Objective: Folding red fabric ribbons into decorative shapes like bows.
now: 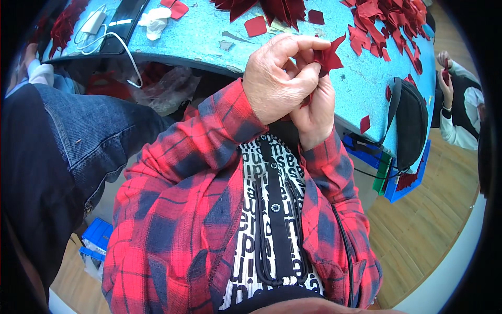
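Observation:
Just above the table's near edge, my left hand (280,76) pinches a dark red fabric piece (331,58) between thumb and fingers. The piece is folded, with pointed corners sticking out to the right. Below and behind it, my right hand (317,112) is closed around the lower part of the same red material, a bit of which shows by its palm. My left hand covers most of the right hand's fingers. Nearby on the blue table (209,44) lie a flat red square (255,26) and a darker square (316,17).
A heap of red fabric pieces (366,29) covers the far right. At the right edge sit a black pouch (409,123) and, lower, a blue bin (413,183). A white cable (125,49) and crumpled tissue (154,22) lie left. Other people sit at both sides.

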A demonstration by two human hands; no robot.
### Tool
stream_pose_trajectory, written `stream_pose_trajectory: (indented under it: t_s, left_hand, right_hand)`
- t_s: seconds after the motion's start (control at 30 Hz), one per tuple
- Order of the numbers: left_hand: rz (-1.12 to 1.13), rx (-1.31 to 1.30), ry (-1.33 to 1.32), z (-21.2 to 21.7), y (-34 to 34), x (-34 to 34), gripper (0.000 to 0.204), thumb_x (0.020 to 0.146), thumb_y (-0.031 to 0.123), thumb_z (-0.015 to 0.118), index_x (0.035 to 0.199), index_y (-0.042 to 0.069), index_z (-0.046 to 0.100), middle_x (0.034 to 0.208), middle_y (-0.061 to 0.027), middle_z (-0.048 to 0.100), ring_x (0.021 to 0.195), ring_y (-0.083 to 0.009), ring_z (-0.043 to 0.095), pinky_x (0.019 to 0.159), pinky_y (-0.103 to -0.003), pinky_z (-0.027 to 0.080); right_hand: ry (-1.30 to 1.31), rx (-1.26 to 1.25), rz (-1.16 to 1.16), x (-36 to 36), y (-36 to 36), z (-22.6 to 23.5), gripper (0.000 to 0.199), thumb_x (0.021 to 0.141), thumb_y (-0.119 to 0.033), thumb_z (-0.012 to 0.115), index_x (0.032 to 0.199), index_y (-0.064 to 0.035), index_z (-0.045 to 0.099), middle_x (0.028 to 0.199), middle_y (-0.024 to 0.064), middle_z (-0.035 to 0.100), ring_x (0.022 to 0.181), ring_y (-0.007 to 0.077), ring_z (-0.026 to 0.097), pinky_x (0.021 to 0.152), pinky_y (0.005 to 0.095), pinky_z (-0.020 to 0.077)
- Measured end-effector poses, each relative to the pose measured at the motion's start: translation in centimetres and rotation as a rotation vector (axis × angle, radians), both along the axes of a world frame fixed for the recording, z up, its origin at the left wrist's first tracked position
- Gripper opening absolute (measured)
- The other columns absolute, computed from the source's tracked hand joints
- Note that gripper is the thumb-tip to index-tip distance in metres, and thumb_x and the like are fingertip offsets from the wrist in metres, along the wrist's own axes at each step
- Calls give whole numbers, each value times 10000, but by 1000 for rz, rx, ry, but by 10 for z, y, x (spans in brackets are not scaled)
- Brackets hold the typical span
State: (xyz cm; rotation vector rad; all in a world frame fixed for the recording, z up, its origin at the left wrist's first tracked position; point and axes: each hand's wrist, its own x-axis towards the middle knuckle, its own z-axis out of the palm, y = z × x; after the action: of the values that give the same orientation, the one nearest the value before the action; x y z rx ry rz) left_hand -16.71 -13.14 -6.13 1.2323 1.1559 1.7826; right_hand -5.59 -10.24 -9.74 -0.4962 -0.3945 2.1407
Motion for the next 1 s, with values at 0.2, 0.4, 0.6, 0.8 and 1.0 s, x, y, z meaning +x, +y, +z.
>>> stream_pose_trajectory:
  t_s: [0.2,0.4,0.6,0.8,1.0]
  left_hand:
    - [-72,-80,-143,8,0,1,246,746,10,609,984,60,642,853,-46,589,722,-96,581,589,-217,482]
    - [-157,-127,-121,23,6,6,281,832,-41,540,1110,0,548,993,-56,605,811,-72,547,744,-230,484]
    - [-312,-312,-656,43,21,25,195,781,-1,585,976,14,583,890,-13,624,682,-76,559,597,-221,469]
    - [-182,-244,-438,48,39,58,198,771,-43,571,960,14,578,914,-16,619,688,-92,555,593,-237,463]
    - [223,252,616,55,47,69,236,799,-35,571,1029,15,558,930,-15,612,715,-115,555,623,-243,461]
  right_hand:
    - [-6,2,-39,-4,-2,13,325,974,-195,353,1208,3,461,1212,124,526,1059,231,547,918,353,452]
    - [-345,328,-394,0,-2,37,236,943,-148,463,1133,-18,516,1062,73,592,917,161,588,790,276,484]
    - [-516,641,-617,26,14,48,163,895,-60,555,1057,-45,544,942,38,622,793,99,587,674,202,474]
    - [-472,601,-597,65,35,72,155,907,-65,542,1060,-39,543,944,45,623,822,108,593,704,222,485]
    - [-302,527,-539,80,45,75,153,915,-83,536,1062,-42,543,952,53,624,850,121,601,740,241,495]
